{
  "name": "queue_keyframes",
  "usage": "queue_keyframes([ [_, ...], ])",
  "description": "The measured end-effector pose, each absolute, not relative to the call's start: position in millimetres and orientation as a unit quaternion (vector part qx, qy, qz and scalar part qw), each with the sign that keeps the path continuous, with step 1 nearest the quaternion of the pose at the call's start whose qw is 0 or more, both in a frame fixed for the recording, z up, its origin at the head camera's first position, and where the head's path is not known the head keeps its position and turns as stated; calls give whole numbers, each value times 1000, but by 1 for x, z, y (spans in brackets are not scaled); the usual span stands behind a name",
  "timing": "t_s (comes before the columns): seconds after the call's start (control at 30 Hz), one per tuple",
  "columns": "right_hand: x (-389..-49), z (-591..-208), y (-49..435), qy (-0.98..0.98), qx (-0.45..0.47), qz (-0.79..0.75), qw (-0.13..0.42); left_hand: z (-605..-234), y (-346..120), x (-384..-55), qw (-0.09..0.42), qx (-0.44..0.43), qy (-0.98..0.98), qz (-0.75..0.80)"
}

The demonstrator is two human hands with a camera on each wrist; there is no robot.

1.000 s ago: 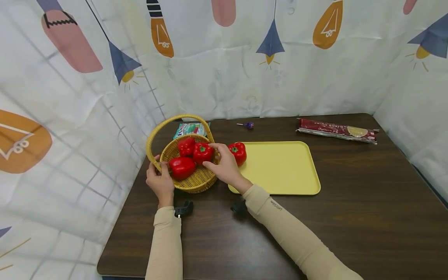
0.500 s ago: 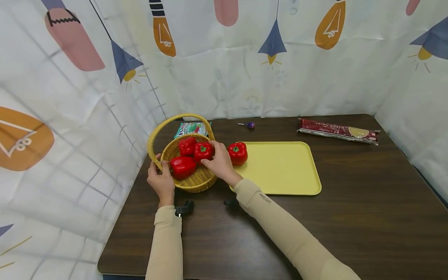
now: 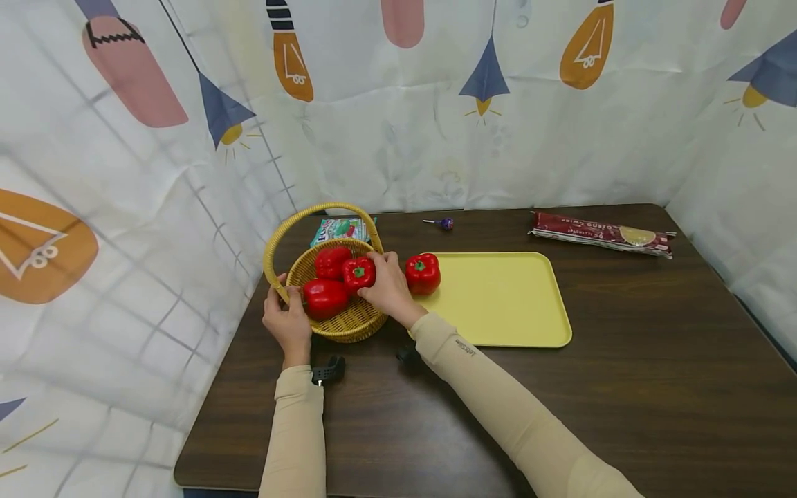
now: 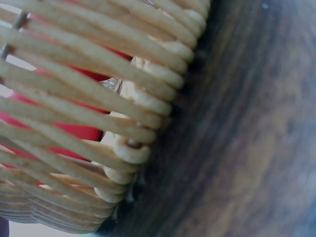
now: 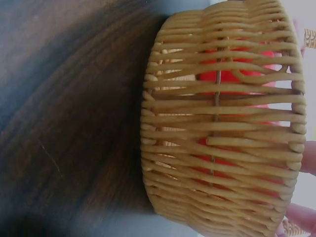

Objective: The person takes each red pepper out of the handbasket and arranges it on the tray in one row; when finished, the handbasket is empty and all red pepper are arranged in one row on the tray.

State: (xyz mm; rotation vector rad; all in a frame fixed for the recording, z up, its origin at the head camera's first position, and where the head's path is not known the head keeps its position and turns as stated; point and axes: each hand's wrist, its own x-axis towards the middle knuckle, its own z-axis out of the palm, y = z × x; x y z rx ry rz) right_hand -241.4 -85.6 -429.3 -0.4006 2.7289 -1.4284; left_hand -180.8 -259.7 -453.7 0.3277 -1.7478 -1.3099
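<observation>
Grip basket (image 3: 349, 334) side with curled left hand (image 3: 288, 325) | pinching red pepper (image 3: 359, 274) in half-curled right hand (image 3: 389, 287), seemingly (partly hidden) | ease gently, avoiding front pepper (image 3: 326, 299)

Before me, dark wood-grain table (image 3: 647, 373), rounded corners. White cloth walls (image 3: 386, 159) behind it and at my left and right, creased, printed with blue lamps (image 3: 484, 75), orange bulbs (image 3: 587, 50). Below near edge, bluish strip (image 3: 218, 494), perhaps floor; too little shows.
</observation>
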Motion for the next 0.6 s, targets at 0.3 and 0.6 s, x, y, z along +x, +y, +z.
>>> queue_keyframes([
  [0.3,-243,-430,-85,886,-136,-443,18,-453,-259,-180,450,134,-701,-537],
  [0.6,-241,-433,-83,892,-165,-421,14,-452,-258,-180,449,135,-703,-535],
])
